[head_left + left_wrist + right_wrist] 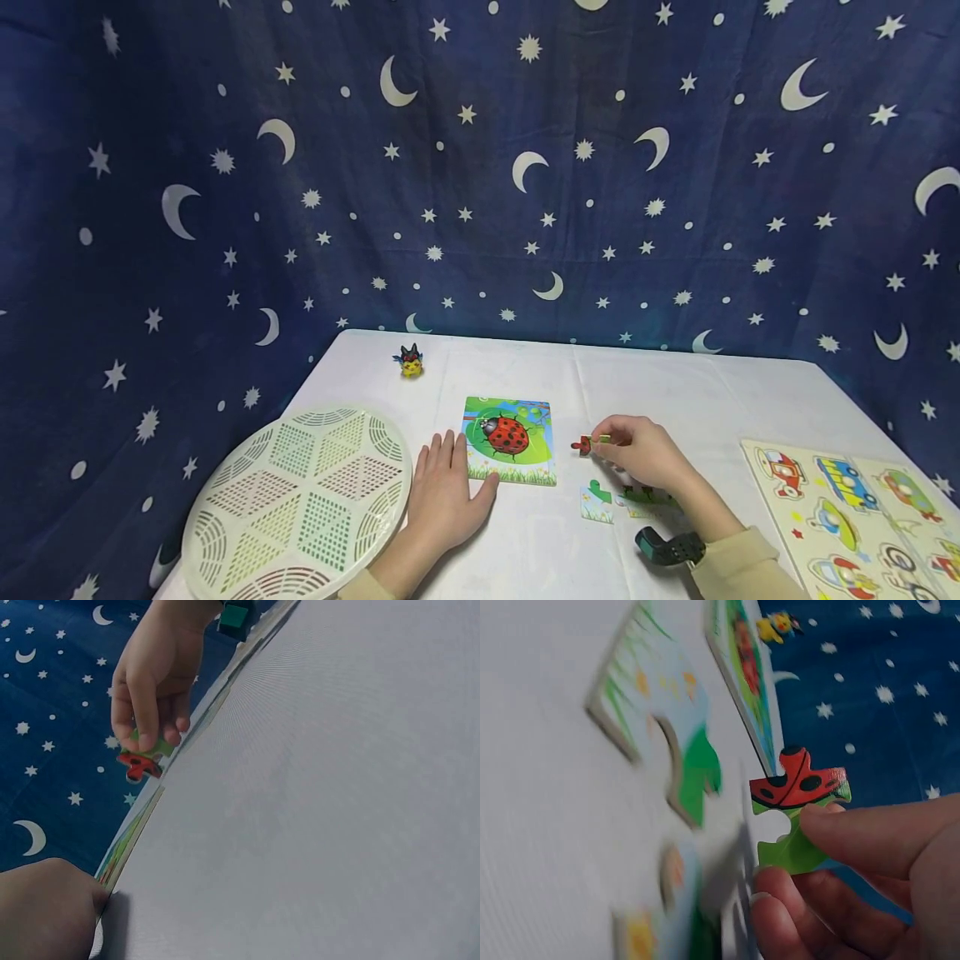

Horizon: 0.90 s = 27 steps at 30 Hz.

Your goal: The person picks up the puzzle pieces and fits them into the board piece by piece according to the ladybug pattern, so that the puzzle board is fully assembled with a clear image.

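My right hand (641,450) pinches a jigsaw piece (801,787), red with black spots above and green below, between thumb and fingers. In the right wrist view it is held up on edge. Near that hand on the white table lie loose jigsaw pieces: one with grass and a green knob (597,503), and darker green ones (645,497) partly hidden under the hand. Left of them lies a square ladybug picture (510,440). My left hand (447,500) rests palm down beside its left edge, fingers straight, thumb just below its lower edge.
A large round lattice plate (300,433) lies left of my left arm. At the far left stands a small black and yellow toy figure (410,362). A wooden vehicle puzzle board (798,521) lies at the right. A dark starry curtain (480,167) hangs behind the table.
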Each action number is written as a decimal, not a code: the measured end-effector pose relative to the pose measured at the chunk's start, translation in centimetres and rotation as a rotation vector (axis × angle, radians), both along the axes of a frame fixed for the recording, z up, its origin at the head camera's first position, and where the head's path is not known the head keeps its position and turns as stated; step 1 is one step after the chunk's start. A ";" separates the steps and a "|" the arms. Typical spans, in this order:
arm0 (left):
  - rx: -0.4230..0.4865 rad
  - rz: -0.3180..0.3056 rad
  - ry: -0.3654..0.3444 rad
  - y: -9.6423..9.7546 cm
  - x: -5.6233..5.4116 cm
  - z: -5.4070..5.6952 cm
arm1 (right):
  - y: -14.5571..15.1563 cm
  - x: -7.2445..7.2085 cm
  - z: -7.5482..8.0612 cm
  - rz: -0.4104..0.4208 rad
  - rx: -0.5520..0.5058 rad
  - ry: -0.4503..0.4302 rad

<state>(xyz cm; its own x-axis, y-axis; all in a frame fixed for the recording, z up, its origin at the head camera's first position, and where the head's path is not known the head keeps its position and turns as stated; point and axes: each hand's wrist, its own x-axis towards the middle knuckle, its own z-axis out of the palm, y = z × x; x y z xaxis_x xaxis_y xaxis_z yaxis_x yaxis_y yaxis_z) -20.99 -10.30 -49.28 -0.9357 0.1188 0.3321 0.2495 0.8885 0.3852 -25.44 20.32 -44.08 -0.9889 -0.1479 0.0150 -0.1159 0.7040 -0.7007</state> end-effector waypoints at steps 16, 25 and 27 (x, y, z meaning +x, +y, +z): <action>-0.002 0.004 -0.011 -0.1 0.0 -0.2 | -3.9 -0.1 0.0 0.024 -0.022 -0.003; -0.003 -0.001 0.004 0.0 -0.1 -0.2 | -5.2 -0.4 -0.2 0.017 0.009 0.022; -0.003 -0.002 0.001 0.0 -0.1 -0.1 | -5.5 -0.5 -0.2 0.017 0.034 0.040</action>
<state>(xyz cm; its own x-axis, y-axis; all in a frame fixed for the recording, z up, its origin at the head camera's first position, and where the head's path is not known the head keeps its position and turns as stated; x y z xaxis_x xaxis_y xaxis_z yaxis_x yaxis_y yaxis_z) -21.04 -10.30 -49.41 -0.9350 0.1219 0.3330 0.2520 0.8892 0.3818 -25.96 14.82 -44.24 -0.9850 -0.1654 0.0487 -0.1549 0.7250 -0.6711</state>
